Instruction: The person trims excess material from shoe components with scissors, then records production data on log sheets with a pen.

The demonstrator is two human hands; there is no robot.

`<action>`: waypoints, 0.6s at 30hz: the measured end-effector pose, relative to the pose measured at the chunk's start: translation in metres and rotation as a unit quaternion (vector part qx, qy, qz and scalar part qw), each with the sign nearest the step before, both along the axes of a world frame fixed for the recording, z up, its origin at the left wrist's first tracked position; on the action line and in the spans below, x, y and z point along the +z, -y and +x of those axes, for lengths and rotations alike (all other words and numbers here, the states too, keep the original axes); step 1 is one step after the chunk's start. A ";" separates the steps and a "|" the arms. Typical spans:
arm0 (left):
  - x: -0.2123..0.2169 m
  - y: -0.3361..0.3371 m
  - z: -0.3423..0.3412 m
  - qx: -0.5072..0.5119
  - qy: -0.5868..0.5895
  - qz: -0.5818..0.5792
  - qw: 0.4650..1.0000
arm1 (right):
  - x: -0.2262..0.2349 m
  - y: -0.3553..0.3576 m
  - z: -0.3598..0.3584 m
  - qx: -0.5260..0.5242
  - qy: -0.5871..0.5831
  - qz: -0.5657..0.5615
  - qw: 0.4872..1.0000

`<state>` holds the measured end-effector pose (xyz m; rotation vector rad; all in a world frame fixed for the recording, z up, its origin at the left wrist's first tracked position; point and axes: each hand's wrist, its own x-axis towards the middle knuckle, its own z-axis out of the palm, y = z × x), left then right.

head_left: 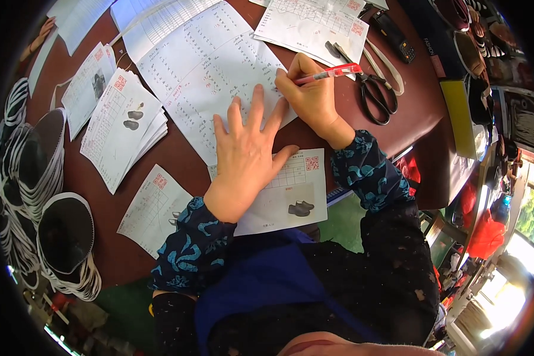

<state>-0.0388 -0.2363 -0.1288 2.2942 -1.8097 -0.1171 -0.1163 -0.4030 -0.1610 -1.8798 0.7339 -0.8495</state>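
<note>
My right hand [310, 98] grips a red pen [328, 73], its fingers bent over the right edge of a large handwritten sheet [187, 71]. The pen's tip is hidden by the hand. Flat with fingers spread, my left hand [247, 157] lies across the lower part of that sheet. Its palm covers part of a printed slip [279, 215] bearing a picture of dark shoes. Black-handled scissors [375, 99] lie on the table to the right of my right hand. Left of the large sheet is a stack of printed slips [121, 127].
Bundles of black, white-edged shoe pieces [66, 234] pile up along the left side of the brown table [110, 237]. More slips [314, 26] and a black handheld device [393, 37] lie at the far right. Another person's hand [43, 34] shows at the far left.
</note>
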 end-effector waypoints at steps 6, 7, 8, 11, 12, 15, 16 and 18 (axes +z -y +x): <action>0.000 0.001 -0.001 -0.002 0.006 -0.003 1.000 | -0.001 0.001 -0.001 -0.005 0.004 0.022 1.000; -0.001 0.001 -0.001 -0.002 0.007 -0.005 1.000 | -0.001 0.000 -0.001 -0.008 0.007 0.030 1.000; -0.001 0.001 -0.001 -0.003 0.008 -0.005 1.000 | -0.001 0.000 0.000 -0.008 0.007 0.029 1.000; 0.000 -0.001 0.000 -0.004 0.009 -0.012 1.000 | 0.002 0.001 -0.001 -0.019 0.051 0.065 0.996; 0.001 -0.001 0.001 -0.005 0.012 -0.016 1.000 | 0.006 0.002 -0.001 -0.033 0.082 0.090 0.992; 0.004 -0.009 0.003 -0.005 -0.012 -0.046 0.999 | 0.009 0.008 -0.008 -0.052 0.110 0.156 0.980; 0.005 -0.014 0.004 -0.004 -0.040 -0.070 0.997 | 0.017 0.006 -0.012 -0.051 0.118 0.193 0.973; 0.015 -0.031 0.005 -0.022 -0.042 -0.104 0.993 | 0.023 0.003 -0.026 -0.046 0.164 0.182 0.968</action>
